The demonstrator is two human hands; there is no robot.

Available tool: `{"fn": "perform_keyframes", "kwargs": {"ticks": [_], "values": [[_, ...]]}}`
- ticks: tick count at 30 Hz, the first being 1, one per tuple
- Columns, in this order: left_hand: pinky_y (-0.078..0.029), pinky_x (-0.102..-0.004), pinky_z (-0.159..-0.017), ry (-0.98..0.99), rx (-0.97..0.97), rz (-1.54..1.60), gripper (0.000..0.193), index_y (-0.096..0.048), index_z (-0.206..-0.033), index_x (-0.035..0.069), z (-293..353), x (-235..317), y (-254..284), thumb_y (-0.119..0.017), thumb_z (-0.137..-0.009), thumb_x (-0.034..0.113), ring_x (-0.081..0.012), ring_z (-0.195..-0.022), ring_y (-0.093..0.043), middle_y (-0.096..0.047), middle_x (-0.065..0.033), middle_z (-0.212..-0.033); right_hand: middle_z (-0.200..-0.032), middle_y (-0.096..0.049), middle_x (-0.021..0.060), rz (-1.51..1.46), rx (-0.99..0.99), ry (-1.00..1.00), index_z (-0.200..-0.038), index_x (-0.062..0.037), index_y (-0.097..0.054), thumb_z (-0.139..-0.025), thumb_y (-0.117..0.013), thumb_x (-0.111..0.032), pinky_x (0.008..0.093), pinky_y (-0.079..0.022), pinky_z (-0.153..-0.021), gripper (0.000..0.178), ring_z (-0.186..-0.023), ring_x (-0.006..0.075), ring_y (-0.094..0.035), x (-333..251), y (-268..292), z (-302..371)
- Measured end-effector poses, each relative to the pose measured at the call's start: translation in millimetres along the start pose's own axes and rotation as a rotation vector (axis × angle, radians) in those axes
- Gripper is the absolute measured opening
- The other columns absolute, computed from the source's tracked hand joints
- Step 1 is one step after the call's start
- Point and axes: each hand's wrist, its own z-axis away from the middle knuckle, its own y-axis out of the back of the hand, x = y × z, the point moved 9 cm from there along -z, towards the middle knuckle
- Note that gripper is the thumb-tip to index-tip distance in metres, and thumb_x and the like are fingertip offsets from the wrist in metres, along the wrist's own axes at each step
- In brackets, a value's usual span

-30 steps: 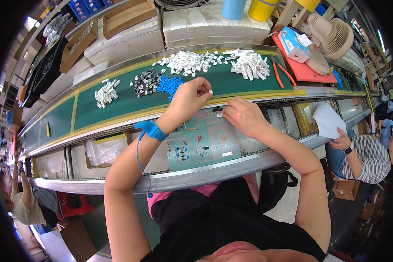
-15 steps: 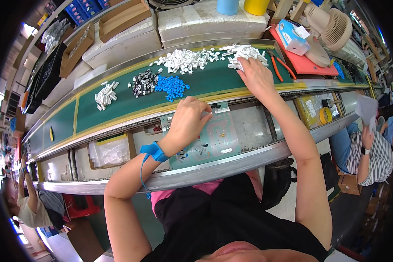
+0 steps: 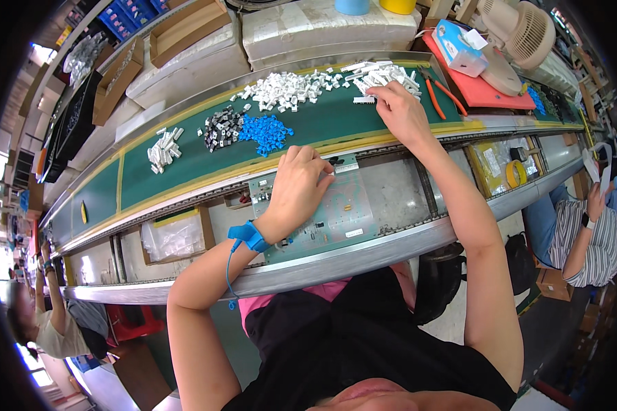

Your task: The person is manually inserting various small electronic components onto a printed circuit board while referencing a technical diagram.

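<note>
A green circuit board (image 3: 343, 209) lies flat on the metal rail in front of me. My left hand (image 3: 298, 185), with a blue strap (image 3: 249, 236) on its wrist, rests on the board's upper left part, fingers curled; whether it pinches a small part I cannot tell. My right hand (image 3: 399, 109) reaches out over the green belt (image 3: 322, 127) and its fingertips touch a heap of white plastic connectors (image 3: 384, 75). Other heaps lie on the belt: white parts (image 3: 284, 89), blue parts (image 3: 265, 131), black and white parts (image 3: 221, 128), and a small white pile (image 3: 163, 149).
Orange-handled pliers (image 3: 440, 88) lie right of my right hand beside a red tray (image 3: 487, 92) with a blue box (image 3: 459, 46) and a fan (image 3: 521, 27). Cardboard boxes (image 3: 178, 31) stand behind the belt. A seated person (image 3: 583, 233) is at right, another (image 3: 41, 322) at lower left.
My left hand came back from the belt onto the board. My right hand left the board and reached out to the white connector heap on the belt.
</note>
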Motion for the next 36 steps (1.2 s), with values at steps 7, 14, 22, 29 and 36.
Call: {"fn": "perform_keyframes", "kwargs": {"ticks": [7,14,22,29,36], "values": [[-0.04,-0.0368,-0.079,0.031,0.005,-0.012,0.012,-0.065,-0.08,0.005,0,-1,-1,-0.07,-0.071,0.009,-0.0271,-0.089,-0.049,-0.055,-0.0084,-0.086,-0.086,-0.058,0.0043,-0.431,-0.078,-0.203,-0.108,-0.0046,-0.064,-0.084,-0.056,-0.003,0.0225,-0.047,-0.062,0.025,-0.069,0.0098,-0.055,15,-7,0],[-0.039,-0.0369,-0.077,0.007,-0.004,-0.106,0.012,-0.064,-0.081,0.006,1,4,-2,-0.07,-0.071,0.011,-0.027,-0.089,-0.05,-0.055,-0.0081,-0.086,-0.084,-0.056,0.0011,-0.642,-0.213,-0.178,-0.114,-0.0032,-0.061,-0.083,-0.061,-0.003,0.0195,-0.046,-0.066,0.031,-0.074,0.0064,-0.052,-30,3,10],[-0.04,-0.0379,-0.072,0.043,0.098,-0.036,0.01,-0.065,-0.081,0.006,-35,-25,26,-0.066,-0.076,0.015,-0.0267,-0.077,-0.054,-0.058,-0.0077,-0.074,-0.083,-0.066,0.0132,-0.296,-0.359,0.224,-0.095,-0.0075,-0.068,-0.082,-0.063,-0.021,0.0373,-0.05,-0.065,0.02,-0.076,0.0284,-0.064,-88,9,52],[-0.041,-0.0378,-0.074,-0.045,0.205,-0.475,0.008,-0.067,-0.077,0.007,-72,-65,26,-0.061,-0.077,0.013,-0.0267,-0.084,-0.055,-0.059,-0.0093,-0.079,-0.064,-0.063,0.0115,-0.094,-0.483,0.211,-0.08,-0.0086,-0.063,-0.082,-0.061,-0.023,0.0392,-0.049,-0.055,0.015,-0.061,0.0291,-0.063,-95,-16,72],[-0.042,-0.0384,-0.076,-0.072,0.18,-0.469,0.009,-0.064,-0.076,0.006,-79,-73,20,-0.06,-0.078,0.014,-0.0271,-0.085,-0.054,-0.058,-0.0098,-0.079,-0.066,-0.064,0.0099,-0.092,-0.522,0.125,-0.084,-0.0099,-0.064,-0.082,-0.062,-0.024,0.0377,-0.048,-0.055,0.014,-0.061,0.0276,-0.062,-86,-25,72]]}}
